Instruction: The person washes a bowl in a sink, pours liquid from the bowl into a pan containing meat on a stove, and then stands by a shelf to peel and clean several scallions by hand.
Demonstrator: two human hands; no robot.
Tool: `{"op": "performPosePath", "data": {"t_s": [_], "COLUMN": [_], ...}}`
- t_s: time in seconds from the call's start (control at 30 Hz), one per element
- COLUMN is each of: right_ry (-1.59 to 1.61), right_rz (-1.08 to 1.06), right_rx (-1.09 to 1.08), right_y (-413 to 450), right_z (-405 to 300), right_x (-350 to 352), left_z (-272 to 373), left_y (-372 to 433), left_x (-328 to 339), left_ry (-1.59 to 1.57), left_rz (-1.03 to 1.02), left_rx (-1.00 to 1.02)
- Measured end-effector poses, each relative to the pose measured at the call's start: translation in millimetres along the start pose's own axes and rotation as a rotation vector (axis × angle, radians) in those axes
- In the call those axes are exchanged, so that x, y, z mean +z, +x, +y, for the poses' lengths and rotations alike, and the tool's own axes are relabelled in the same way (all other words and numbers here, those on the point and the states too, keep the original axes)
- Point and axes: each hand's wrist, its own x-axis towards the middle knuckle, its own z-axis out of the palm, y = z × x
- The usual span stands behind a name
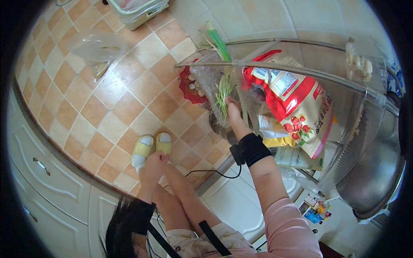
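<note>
A bunch of spring onions [224, 85] lies partly in a clear plastic bag [206, 77] at the front of a metal rack, its green stalks reaching past the rail. My right hand [234, 111] grips the bunch at the pale root end; its fingertips are partly hidden. My left hand [157, 160] hangs low in front of my legs with its fingers curled in, and nothing shows in it. Just left of the onions, a red scalloped dish [190, 88] holds pale bulbs that look like garlic.
The metal rack [309, 71] holds a red and white printed bag [290, 96] and other packets. A large metal pan [371, 174] stands at the right. On the tiled floor lies a clear bag [100, 51], below a lined bin [138, 14]. A black cable [222, 174] hangs near my right wrist.
</note>
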Motion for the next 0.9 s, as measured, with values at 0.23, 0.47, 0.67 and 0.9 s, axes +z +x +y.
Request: {"op": "performPosePath", "data": {"t_s": [0.23, 0.47, 0.67, 0.9], "right_ry": [0.064, -0.168, -0.226, -0.386], "right_rz": [-0.021, -0.019, 0.057, 0.050], "right_rx": [-0.009, -0.197, -0.188, -0.214], "right_y": [20.3, 45.3, 43.4, 48.3], "right_z": [21.8, 48.9, 53.1, 51.3], "right_x": [-4.9, -20.3, -10.6, 9.8], "left_z": [13.2, 16.5, 14.7, 13.3], "left_y": [1.1, -1.5, -1.8, -0.2], "left_x": [-0.1, 2.5, 1.7, 5.9], "left_ry": [0.009, 0.013, 0.027, -0.003], "left_rz": [-0.054, -0.112, -0.076, -0.052], "left_rx": [-0.078, -0.099, -0.132, -0.073]}}
